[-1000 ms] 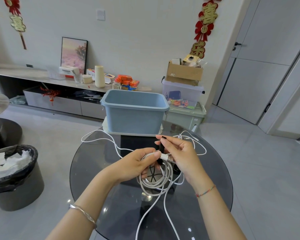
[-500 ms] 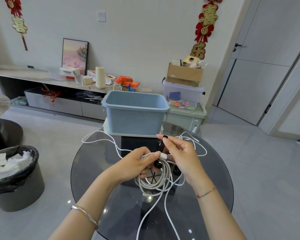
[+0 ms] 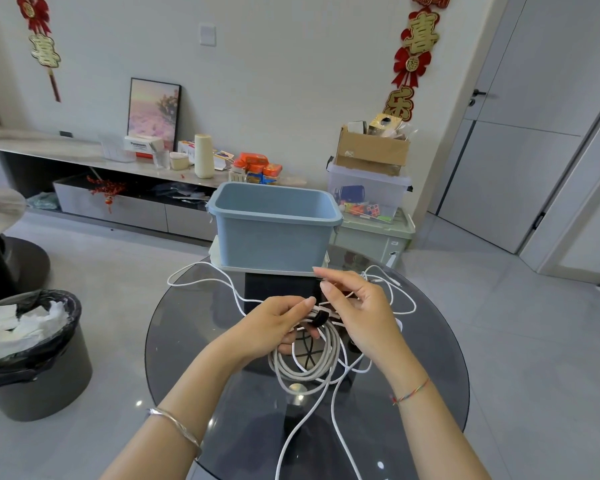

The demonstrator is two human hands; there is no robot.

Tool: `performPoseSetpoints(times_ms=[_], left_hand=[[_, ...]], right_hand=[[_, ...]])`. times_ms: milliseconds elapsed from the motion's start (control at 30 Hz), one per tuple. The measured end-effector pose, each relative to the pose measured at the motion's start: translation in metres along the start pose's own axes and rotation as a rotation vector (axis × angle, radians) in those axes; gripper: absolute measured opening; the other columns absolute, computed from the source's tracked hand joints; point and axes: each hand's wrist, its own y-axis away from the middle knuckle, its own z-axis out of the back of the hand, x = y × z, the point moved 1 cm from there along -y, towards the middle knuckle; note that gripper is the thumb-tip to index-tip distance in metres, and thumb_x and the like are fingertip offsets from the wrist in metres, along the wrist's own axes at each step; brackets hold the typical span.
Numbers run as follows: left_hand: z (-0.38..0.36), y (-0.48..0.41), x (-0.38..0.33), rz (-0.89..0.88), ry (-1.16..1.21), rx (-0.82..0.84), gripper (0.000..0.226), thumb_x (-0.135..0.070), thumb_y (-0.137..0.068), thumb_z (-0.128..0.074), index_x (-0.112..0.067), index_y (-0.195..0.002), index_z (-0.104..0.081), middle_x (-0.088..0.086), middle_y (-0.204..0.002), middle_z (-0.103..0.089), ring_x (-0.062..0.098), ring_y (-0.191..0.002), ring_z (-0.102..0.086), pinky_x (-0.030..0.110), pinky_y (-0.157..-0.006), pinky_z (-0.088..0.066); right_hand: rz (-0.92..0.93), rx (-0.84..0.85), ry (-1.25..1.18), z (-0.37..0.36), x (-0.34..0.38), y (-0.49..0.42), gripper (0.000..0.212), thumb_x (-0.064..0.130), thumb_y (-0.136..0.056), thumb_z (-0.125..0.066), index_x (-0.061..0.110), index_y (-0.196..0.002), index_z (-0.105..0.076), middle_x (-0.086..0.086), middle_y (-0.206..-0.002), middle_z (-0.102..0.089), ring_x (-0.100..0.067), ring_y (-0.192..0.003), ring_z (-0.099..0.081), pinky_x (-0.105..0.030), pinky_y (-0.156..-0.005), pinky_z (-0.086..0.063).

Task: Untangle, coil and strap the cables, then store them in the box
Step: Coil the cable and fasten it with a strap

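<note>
A coil of white cable (image 3: 305,363) hangs above the round dark glass table (image 3: 187,341). My left hand (image 3: 274,323) grips the top of the coil. A black strap (image 3: 318,318) is wrapped over the coil's top between my hands. My right hand (image 3: 357,306) pinches the strap's end just right of it. Two loose cable tails (image 3: 302,431) trail toward the near table edge. More loose white cable (image 3: 201,280) lies on the table to the left and behind my right hand. The open blue box (image 3: 274,230) stands on its pale lid at the table's far edge.
A dark bin (image 3: 32,358) lined with a black bag and holding white paper stands on the floor at left. Behind the table are stacked storage boxes (image 3: 371,199) and a low shelf with clutter. Grey doors are at right.
The black strap, held upright by my right hand before, now lies folded down over the top of the coil. Both hands stay in about the same place.
</note>
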Motion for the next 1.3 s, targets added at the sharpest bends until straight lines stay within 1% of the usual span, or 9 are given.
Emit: performPoseSetpoints(times_ms=[200, 300, 467, 667, 900, 1067, 1133, 1200, 1300], left_hand=[[0.006, -0.002, 0.002, 0.019, 0.072, -0.086, 0.034, -0.034, -0.101, -0.041, -0.012, -0.099, -0.067, -0.001, -0.075, -0.067, 0.005, -0.044, -0.027, 0.015, -0.044, -0.03], [0.007, -0.003, 0.003, 0.023, 0.084, -0.096, 0.033, -0.033, -0.101, -0.04, -0.013, -0.097, -0.067, 0.0, -0.076, -0.069, 0.005, -0.044, -0.027, 0.015, -0.045, -0.03], [0.005, -0.002, 0.001, 0.021, 0.096, -0.085, 0.034, -0.034, -0.101, -0.04, -0.011, -0.099, -0.064, 0.001, -0.075, -0.069, 0.004, -0.043, -0.027, 0.015, -0.044, -0.03], [-0.002, 0.0, -0.003, 0.017, 0.049, -0.072, 0.034, -0.03, -0.102, -0.037, -0.008, -0.103, -0.063, -0.001, -0.073, -0.07, 0.006, -0.043, -0.025, 0.016, -0.043, -0.028], [-0.004, 0.003, -0.007, 0.029, 0.027, -0.019, 0.039, -0.039, -0.102, -0.034, -0.015, -0.09, -0.063, -0.004, -0.069, -0.068, 0.006, -0.045, -0.026, 0.015, -0.045, -0.033], [-0.005, 0.002, -0.005, 0.026, -0.015, -0.031, 0.033, -0.029, -0.103, -0.037, -0.014, -0.107, -0.066, 0.0, -0.079, -0.067, 0.004, -0.044, -0.027, 0.014, -0.045, -0.031], [-0.006, 0.002, -0.005, 0.029, 0.001, -0.029, 0.031, -0.027, -0.103, -0.037, -0.016, -0.106, -0.066, 0.001, -0.079, -0.067, 0.005, -0.044, -0.026, 0.014, -0.044, -0.03], [-0.006, 0.002, -0.006, 0.027, 0.007, -0.03, 0.031, -0.026, -0.103, -0.038, -0.014, -0.106, -0.066, 0.001, -0.077, -0.067, 0.005, -0.044, -0.025, 0.014, -0.043, -0.029], [-0.007, 0.002, -0.006, 0.031, -0.002, -0.047, 0.031, -0.025, -0.103, -0.039, -0.011, -0.106, -0.066, 0.001, -0.077, -0.067, 0.005, -0.043, -0.024, 0.015, -0.042, -0.028]], right_hand=[[0.043, 0.025, 0.089, 0.009, 0.01, 0.002, 0.002, 0.024, -0.085, -0.068, 0.024, -0.087, -0.069, 0.01, -0.092, -0.067, -0.01, -0.091, -0.062, -0.022, -0.082, -0.049], [0.041, 0.112, 0.175, 0.014, 0.012, 0.004, 0.008, 0.028, -0.078, -0.074, 0.027, -0.086, -0.071, 0.013, -0.094, -0.065, -0.008, -0.094, -0.06, -0.019, -0.084, -0.046], [0.042, 0.121, 0.24, 0.014, 0.012, 0.005, 0.012, 0.016, -0.078, -0.076, 0.027, -0.084, -0.074, 0.013, -0.089, -0.067, 0.004, -0.088, -0.06, -0.003, -0.078, -0.04], [0.021, 0.028, 0.293, 0.009, 0.007, 0.004, 0.013, 0.015, -0.081, -0.073, 0.028, -0.081, -0.07, 0.014, -0.082, -0.065, 0.001, -0.08, -0.06, -0.008, -0.073, -0.044], [-0.123, 0.038, 0.134, 0.009, 0.001, 0.004, 0.01, 0.016, -0.079, -0.075, 0.025, -0.082, -0.071, 0.011, -0.075, -0.07, -0.004, -0.071, -0.062, -0.017, -0.068, -0.051], [-0.184, 0.034, 0.018, 0.01, -0.002, 0.003, 0.026, 0.007, -0.078, -0.073, 0.022, -0.098, -0.063, 0.007, -0.081, -0.066, -0.003, -0.073, -0.061, -0.019, -0.074, -0.053], [-0.159, 0.045, -0.018, 0.01, 0.0, 0.003, 0.034, 0.004, -0.08, -0.071, 0.026, -0.105, -0.064, 0.004, -0.087, -0.066, -0.007, -0.076, -0.061, -0.023, -0.077, -0.054], [-0.09, 0.029, 0.024, 0.011, 0.004, 0.003, 0.03, 0.005, -0.08, -0.071, 0.028, -0.1, -0.069, 0.005, -0.088, -0.067, -0.01, -0.078, -0.061, -0.029, -0.078, -0.055], [0.03, -0.025, 0.167, 0.011, 0.008, 0.004, 0.016, 0.013, -0.082, -0.072, 0.029, -0.083, -0.073, 0.013, -0.084, -0.069, -0.006, -0.075, -0.063, -0.02, -0.071, -0.052]])
